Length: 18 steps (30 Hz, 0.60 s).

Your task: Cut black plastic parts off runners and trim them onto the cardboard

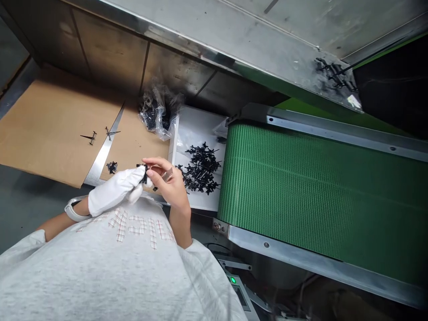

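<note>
My left hand (115, 189), in a white glove, is closed on a small black plastic part (144, 172). My bare right hand (167, 180) pinches the same part from the other side, fingers curled, with a small metal tool showing under them. Both hands meet just above the edge of a white tray (197, 125). A pile of black plastic parts (200, 167) lies in that tray, right of my hands.
A green conveyor belt (317, 187) with metal side rails runs to the right. A cardboard sheet (50, 129) on the left carries a few loose black parts (89, 137). A clear bag of parts (155, 113) lies behind the tray. More black parts (334, 76) sit on the upper metal ledge.
</note>
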Each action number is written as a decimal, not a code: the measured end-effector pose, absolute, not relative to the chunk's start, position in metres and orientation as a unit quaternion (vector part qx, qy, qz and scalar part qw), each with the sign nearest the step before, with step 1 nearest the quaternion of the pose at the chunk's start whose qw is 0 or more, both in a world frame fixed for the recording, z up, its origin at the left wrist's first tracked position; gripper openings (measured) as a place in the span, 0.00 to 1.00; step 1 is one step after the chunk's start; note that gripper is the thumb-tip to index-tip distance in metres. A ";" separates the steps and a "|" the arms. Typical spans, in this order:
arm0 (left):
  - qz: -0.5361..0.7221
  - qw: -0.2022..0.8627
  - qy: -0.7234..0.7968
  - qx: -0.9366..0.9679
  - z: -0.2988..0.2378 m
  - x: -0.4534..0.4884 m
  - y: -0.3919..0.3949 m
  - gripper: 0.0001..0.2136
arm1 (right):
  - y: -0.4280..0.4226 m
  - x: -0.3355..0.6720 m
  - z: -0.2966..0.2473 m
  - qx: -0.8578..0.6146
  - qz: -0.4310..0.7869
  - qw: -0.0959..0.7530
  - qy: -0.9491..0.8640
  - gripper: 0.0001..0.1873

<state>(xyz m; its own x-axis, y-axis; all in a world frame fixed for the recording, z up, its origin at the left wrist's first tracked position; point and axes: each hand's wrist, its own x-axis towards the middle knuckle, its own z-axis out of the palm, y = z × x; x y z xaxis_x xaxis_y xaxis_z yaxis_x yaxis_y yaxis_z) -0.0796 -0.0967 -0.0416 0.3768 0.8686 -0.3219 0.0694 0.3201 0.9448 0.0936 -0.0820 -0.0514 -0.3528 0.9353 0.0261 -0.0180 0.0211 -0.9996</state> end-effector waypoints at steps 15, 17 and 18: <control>0.275 0.662 0.472 0.513 0.022 -0.079 -0.104 0.22 | -0.105 0.104 -0.020 -0.335 0.340 0.430 -0.766 0.25; 0.263 0.651 0.478 0.528 0.029 -0.078 -0.105 0.22 | -0.105 0.103 -0.020 -0.315 0.336 0.464 -0.757 0.25; 0.261 0.647 0.479 0.533 0.031 -0.077 -0.105 0.22 | -0.105 0.102 -0.019 -0.306 0.331 0.475 -0.756 0.25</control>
